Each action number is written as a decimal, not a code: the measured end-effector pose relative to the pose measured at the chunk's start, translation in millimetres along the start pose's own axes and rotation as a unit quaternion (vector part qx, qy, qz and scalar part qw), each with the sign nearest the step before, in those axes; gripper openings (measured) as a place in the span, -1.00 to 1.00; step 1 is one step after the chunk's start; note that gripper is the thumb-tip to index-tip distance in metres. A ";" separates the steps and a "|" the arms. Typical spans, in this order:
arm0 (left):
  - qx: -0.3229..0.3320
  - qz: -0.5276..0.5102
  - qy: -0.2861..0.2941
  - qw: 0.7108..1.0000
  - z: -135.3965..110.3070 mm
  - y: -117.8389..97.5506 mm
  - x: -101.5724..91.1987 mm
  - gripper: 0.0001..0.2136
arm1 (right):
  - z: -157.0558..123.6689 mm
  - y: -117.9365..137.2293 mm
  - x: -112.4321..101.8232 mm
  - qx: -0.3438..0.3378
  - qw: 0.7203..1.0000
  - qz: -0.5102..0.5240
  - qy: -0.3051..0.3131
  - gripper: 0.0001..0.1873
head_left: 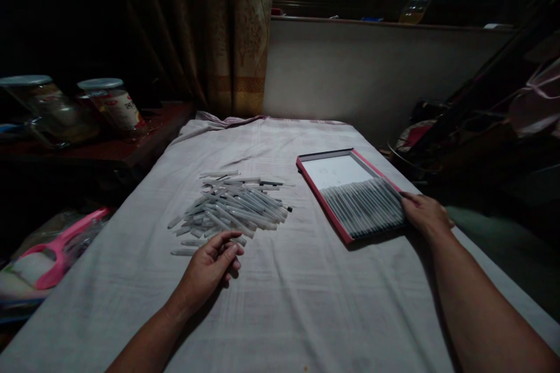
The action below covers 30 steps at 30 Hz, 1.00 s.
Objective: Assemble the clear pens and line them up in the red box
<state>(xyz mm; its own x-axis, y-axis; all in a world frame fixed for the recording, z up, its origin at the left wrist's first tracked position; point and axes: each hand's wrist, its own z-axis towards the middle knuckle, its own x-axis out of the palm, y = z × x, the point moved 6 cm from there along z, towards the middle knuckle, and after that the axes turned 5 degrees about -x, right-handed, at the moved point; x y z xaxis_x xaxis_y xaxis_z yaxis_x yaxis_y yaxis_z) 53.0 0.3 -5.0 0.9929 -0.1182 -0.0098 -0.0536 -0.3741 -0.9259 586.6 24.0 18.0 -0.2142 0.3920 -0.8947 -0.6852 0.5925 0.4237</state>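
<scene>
A loose heap of slim, translucent grey pens [236, 205] lies on the white cloth, a few with dark ends. At its near edge is my left hand [219, 257], fingers loosely bent and apart, with nothing visible in it. To the right sits a shallow red-edged box [322, 204] with a white inside. Similar pens [365, 208] lie side by side in a row across its near part, while the white bottom shows in the far part. My right hand [425, 214] grips the box by its right side; some of its fingers are hidden.
A white cloth [280, 315] covers the work surface. On a dark side table [144, 148] at left stand a lidded jar [116, 108] and a glass jug [55, 113]. A pink plastic item [59, 250] lies low at left. Behind are a curtain [219, 35] and a wall [332, 70].
</scene>
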 end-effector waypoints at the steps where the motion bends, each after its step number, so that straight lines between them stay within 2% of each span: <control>1: 0.000 0.000 0.001 1.000 0.1 0.2 -0.1 -0.47 | 2.4 0.3 -0.4 -0.006 1.000 0.001 0.007 -0.59; 5: -0.002 0.000 0.009 1.000 -1.0 -0.8 0.6 -0.48 | 4.6 -1.0 -0.3 -0.012 1.000 -0.001 0.019 -0.62; 8: -0.002 -0.007 0.008 1.000 -2.9 -3.5 0.0 -0.48 | -2.8 6.1 -8.9 -0.037 0.998 -0.012 -0.042 -0.62; 11: -0.007 -0.012 0.014 1.000 -3.3 -6.3 -1.7 -0.49 | -22.7 37.5 -26.1 -0.135 0.977 0.016 -0.164 -0.65; 13: 0.005 -0.016 0.006 1.000 -2.1 -10.0 -6.9 -0.53 | -44.9 74.5 -31.8 -0.245 0.946 0.064 -0.202 -0.67; 15: 0.031 -0.026 -0.031 0.999 -0.2 -15.5 -18.4 -0.56 | -73.9 120.8 -28.5 -0.370 0.903 0.107 -0.188 -0.70; 17: 0.058 -0.036 -0.089 0.994 1.3 -21.3 -35.3 -0.58 | -103.2 167.0 -13.8 -0.457 0.872 0.128 -0.122 -0.71; 19: 0.092 -0.033 -0.163 0.982 1.6 -27.9 -56.0 -0.62 | -128.2 207.5 10.4 -0.498 0.858 0.118 -0.033 -0.72; 21: 0.132 -0.017 -0.234 0.963 1.6 -34.9 -76.8 -0.67 | -145.2 237.3 37.6 -0.497 0.861 0.094 0.046 -0.70; 24: 0.194 0.026 -0.316 0.928 3.5 -42.1 -103.1 -0.72 | -155.5 261.6 70.4 -0.450 0.885 0.064 0.102 -0.69; 27: 0.220 0.122 -0.347 0.903 11.3 -42.2 -116.6 -0.70 | -156.0 269.2 90.0 -0.406 0.906 0.050 0.111 -0.69; 30: 0.228 0.255 -0.343 0.875 19.6 -39.0 -116.0 -0.66 | -153.5 268.6 100.2 -0.387 0.914 0.040 0.115 -0.69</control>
<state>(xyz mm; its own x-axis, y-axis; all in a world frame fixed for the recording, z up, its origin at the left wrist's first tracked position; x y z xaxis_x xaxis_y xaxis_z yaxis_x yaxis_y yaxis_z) -58.0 46.7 24.8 0.6902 0.4761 -0.5449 -0.6158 -0.0091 -0.7879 274.2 114.4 20.4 -0.3643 0.2009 -0.9093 -0.9293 -0.1419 0.3410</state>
